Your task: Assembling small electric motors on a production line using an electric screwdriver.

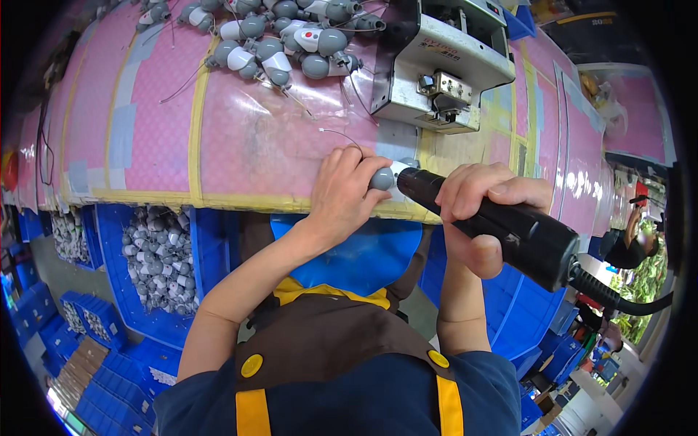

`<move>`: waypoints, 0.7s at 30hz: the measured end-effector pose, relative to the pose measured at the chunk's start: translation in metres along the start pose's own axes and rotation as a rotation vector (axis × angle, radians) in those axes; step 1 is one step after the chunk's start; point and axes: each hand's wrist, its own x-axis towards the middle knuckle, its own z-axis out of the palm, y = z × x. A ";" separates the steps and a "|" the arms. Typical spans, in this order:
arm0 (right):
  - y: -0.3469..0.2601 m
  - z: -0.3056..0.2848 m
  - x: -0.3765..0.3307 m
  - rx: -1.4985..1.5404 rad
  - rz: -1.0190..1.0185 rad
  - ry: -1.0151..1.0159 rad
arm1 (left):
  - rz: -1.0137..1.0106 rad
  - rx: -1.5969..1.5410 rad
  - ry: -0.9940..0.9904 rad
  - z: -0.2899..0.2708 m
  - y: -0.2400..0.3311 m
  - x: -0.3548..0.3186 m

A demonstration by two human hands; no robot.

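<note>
My right hand (480, 207) is wrapped round a black corded electric screwdriver (534, 243). The tool lies nearly level, its nose toward the left, against a small grey and white plastic unit (382, 178) near the table's front edge. Fingers and thumb of my left hand (340, 185) grip that unit by its rounded grey end. A thin wire with a small white plug runs from near my left fingers onto the table. The screwdriver's tip and the spot it meets are hidden.
Several like grey and white units (283, 43) are heaped at the back of the pink-covered table (251, 145). A white and black metal machine (443, 69) stands at the back right. Below left, a blue bin (113, 261) holds many more units. A person (631, 247) is far right.
</note>
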 end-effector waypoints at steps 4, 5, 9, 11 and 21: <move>0.002 0.016 -0.004 -0.172 -0.103 0.023 | 0.006 0.023 0.004 -0.002 -0.001 -0.002; 0.003 0.015 -0.005 -0.179 -0.121 0.021 | 0.022 0.026 0.013 -0.002 0.000 0.000; -0.003 0.007 -0.001 -0.104 -0.072 0.128 | 0.063 0.023 -0.053 -0.013 0.007 -0.001; -0.014 0.000 0.008 0.028 -0.078 0.150 | 0.080 -0.072 -0.395 -0.034 0.005 -0.003; -0.011 -0.006 0.111 -0.101 -0.291 0.427 | -0.280 0.488 -0.010 -0.078 -0.005 0.122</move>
